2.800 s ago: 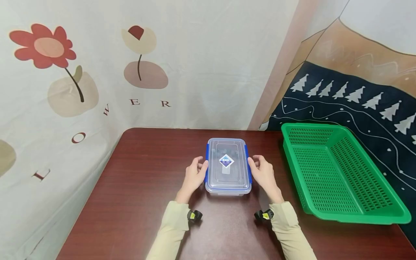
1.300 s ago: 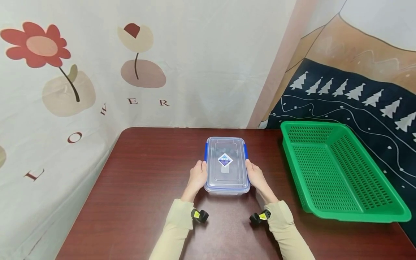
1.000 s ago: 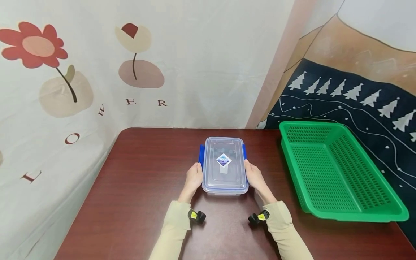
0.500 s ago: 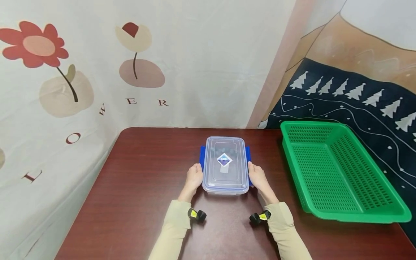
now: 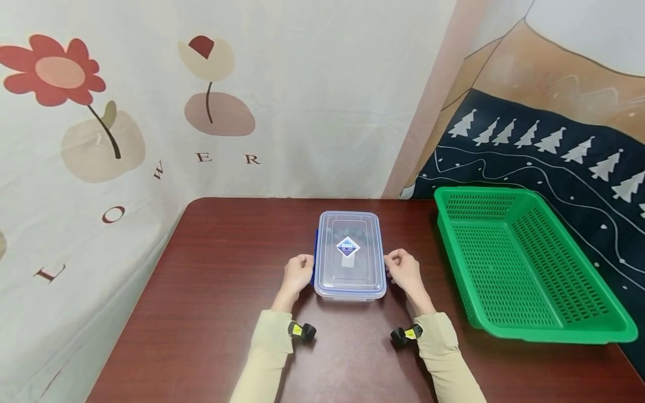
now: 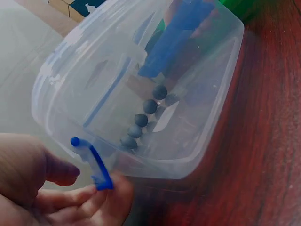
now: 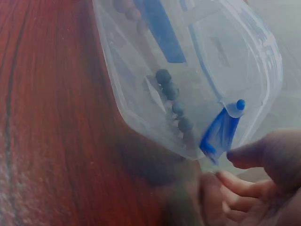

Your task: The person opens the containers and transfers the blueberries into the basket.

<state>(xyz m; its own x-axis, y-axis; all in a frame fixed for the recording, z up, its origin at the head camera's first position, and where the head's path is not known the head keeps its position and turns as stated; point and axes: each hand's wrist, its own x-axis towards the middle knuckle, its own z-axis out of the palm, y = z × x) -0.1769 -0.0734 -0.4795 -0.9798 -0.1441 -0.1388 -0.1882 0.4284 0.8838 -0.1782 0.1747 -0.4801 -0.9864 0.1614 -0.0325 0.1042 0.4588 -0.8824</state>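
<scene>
A clear plastic food container point(image 5: 350, 285) with a clear lid point(image 5: 349, 224) and a diamond-shaped sticker stands on the dark red table. Through its walls, the left wrist view shows a row of several dark round berries point(image 6: 141, 120), which look like blueberries. On its left side, a blue latch point(image 6: 99, 165) sticks out from the wall; fingertips of my left hand point(image 5: 298, 274) touch its lower end, thumb apart. At the right side, another blue latch point(image 7: 221, 129) hangs outward. My right hand point(image 5: 406, 272) is beside it, thumb at its lower edge and fingers loosely bent below.
A green perforated plastic basket point(image 5: 529, 330) stands on the table to the right. Behind the table hangs a pale flower-print cloth point(image 5: 322, 101), with a dark tree-patterned cloth point(image 5: 569, 184) at the right. A wrist camera point(image 5: 304, 332) is strapped to each sleeve.
Both hands gripped the container's sides earlier. The left latch swung outward first, then the right one. Now both latches slope further down, and the right hand has loosened and drawn slightly outward.
</scene>
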